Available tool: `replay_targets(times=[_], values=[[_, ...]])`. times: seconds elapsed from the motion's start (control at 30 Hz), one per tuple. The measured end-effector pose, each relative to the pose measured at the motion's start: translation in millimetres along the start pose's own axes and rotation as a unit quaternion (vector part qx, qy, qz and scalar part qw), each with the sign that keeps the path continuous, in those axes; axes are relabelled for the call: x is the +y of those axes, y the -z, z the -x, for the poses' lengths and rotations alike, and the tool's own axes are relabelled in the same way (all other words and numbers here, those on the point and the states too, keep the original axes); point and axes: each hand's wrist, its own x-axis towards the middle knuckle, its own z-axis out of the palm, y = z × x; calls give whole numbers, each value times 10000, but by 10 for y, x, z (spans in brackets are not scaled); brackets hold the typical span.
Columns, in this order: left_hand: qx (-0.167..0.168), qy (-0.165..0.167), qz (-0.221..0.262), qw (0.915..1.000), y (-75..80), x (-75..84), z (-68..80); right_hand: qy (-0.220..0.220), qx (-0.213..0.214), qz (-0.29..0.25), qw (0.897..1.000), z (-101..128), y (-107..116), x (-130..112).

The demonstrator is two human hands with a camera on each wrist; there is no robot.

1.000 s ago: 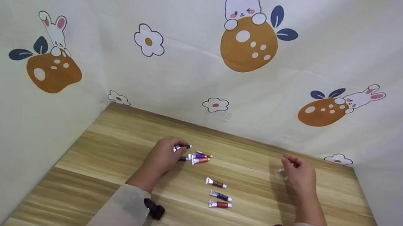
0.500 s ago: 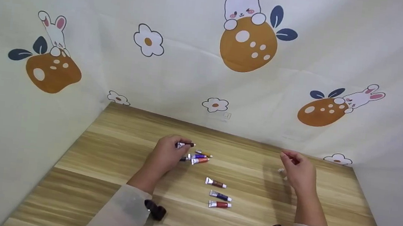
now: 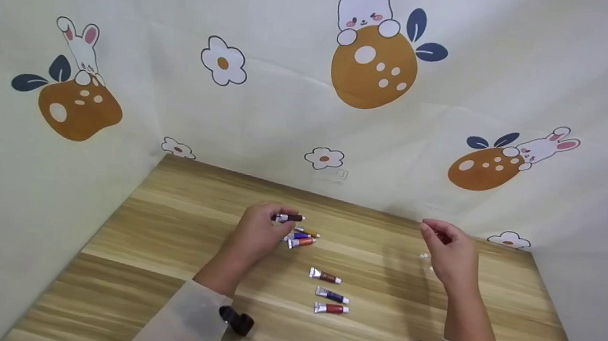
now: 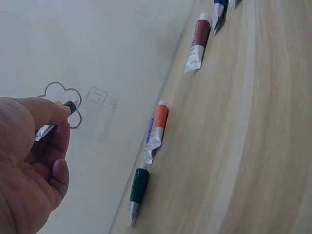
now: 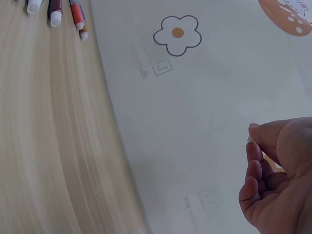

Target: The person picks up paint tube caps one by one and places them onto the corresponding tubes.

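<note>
We see the left hand (image 3: 260, 234) pinching a dark tube (image 3: 292, 218) just beyond the orange tube (image 3: 304, 242).
Held tube's long axis runs left-right in head view, cap rightward; the purple tube (image 3: 299, 236) and yellow tube (image 3: 309, 232) crowd the orange tube; the brown tube (image 3: 325, 276), blue tube (image 3: 332, 296) and red tube (image 3: 332, 309) lie on its near side. Right hand (image 3: 455, 260), well right of it, pinches a tiny white bit (image 5: 250, 139) between thumb and forefinger; we can't tell what. Tube print unreadable.
</note>
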Motion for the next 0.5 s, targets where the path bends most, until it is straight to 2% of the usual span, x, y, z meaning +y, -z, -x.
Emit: replay_targets(times=[0.33,0.5], values=[[-28,-217,65,9997,-6,104,45,48,163,-129,9998,74,8,-122],[-62,-198,107,9997,-7,133,64,89,180,-320,9993,121,19,-197]])
